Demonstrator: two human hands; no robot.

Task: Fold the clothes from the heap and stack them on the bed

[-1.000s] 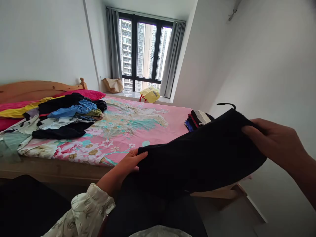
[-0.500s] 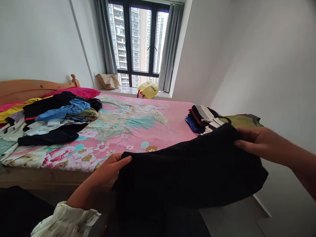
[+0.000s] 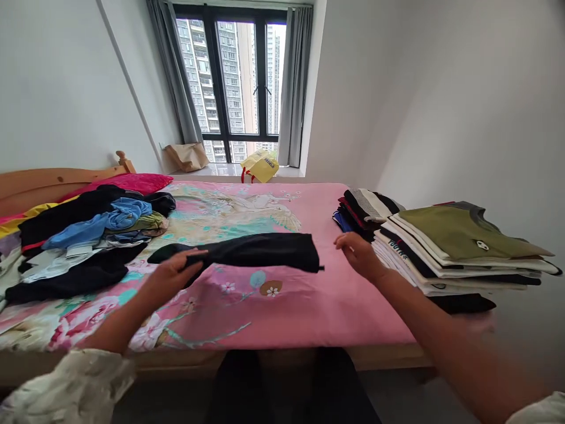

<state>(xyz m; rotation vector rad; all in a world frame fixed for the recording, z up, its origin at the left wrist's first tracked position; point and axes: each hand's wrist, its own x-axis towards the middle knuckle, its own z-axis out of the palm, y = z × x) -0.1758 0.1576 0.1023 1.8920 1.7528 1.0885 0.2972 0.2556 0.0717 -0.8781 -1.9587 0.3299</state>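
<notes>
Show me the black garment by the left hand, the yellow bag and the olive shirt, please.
Black garment [image 3: 265, 250], head view: middle of its dark cloth.
Yellow bag [image 3: 258, 167], head view: its yellow side.
Olive shirt [image 3: 448, 232], head view: its flat upper surface.

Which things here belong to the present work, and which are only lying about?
Seemingly part of the work:
black garment, in the left hand
loose clothes pile
folded shirts

Seemingly lying about:
brown paper bag
yellow bag with red handles
dark-pink pillow

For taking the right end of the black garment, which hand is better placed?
Probably the right hand: it looks empty and is near that end, while the left hand holds the black garment farther left.
</notes>
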